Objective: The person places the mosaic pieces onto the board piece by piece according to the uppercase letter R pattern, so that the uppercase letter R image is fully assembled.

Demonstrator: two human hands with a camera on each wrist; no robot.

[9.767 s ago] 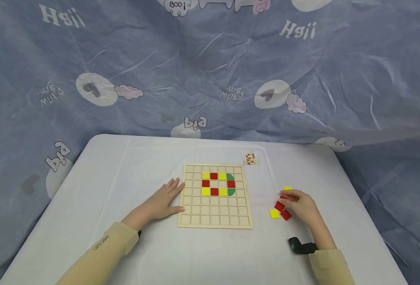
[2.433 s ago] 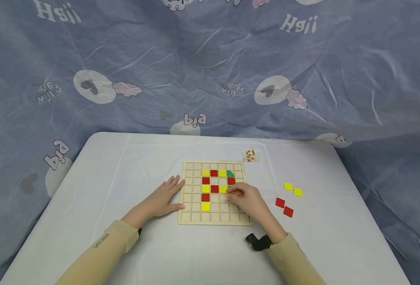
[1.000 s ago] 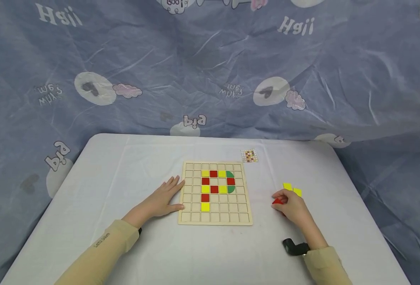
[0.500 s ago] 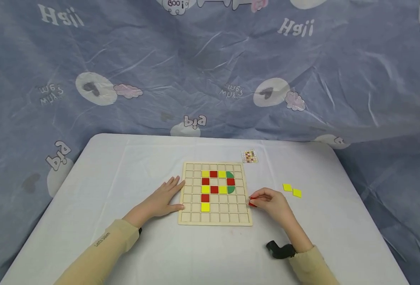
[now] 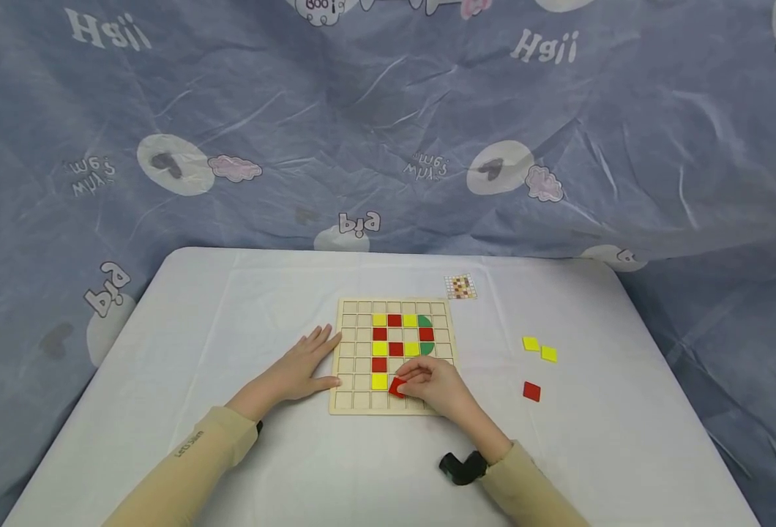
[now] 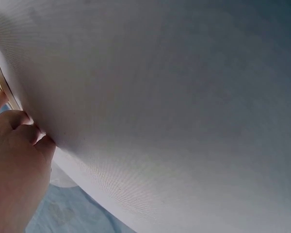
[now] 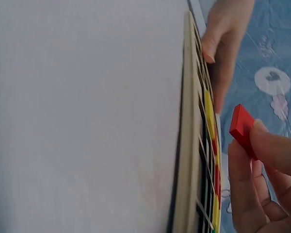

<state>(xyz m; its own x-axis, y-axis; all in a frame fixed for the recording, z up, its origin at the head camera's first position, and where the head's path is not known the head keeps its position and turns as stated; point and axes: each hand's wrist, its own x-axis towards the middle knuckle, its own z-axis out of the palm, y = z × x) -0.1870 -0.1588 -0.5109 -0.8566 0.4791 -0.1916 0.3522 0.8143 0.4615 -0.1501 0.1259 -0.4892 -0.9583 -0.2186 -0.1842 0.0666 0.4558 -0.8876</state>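
Observation:
A wooden grid board (image 5: 351,400) lies on the table, with red and yellow square tiles and two green quarter-round tiles set in some of its cells. My right hand (image 5: 437,384) is over the lower part of the board and pinches a red square tile (image 5: 397,387) between thumb and fingers. That tile is tilted, just right of the lowest yellow tile (image 5: 379,381). In the right wrist view the pinched tile (image 7: 242,127) is held above the board surface. My left hand (image 5: 299,372) rests flat with spread fingers, its fingertips touching the board's left edge.
Two yellow tiles (image 5: 531,343) and one red tile (image 5: 531,391) lie on the white tablecloth (image 5: 599,439) to the right. A small printed pattern card (image 5: 460,286) lies behind the board's right corner. A patterned blue cloth (image 5: 362,110) hangs behind the table.
My right hand has picked up a red tile from the loose ones at right and carried it left over the board. Earlier, a red and a yellow tile joined the left column. The left hand stays put.

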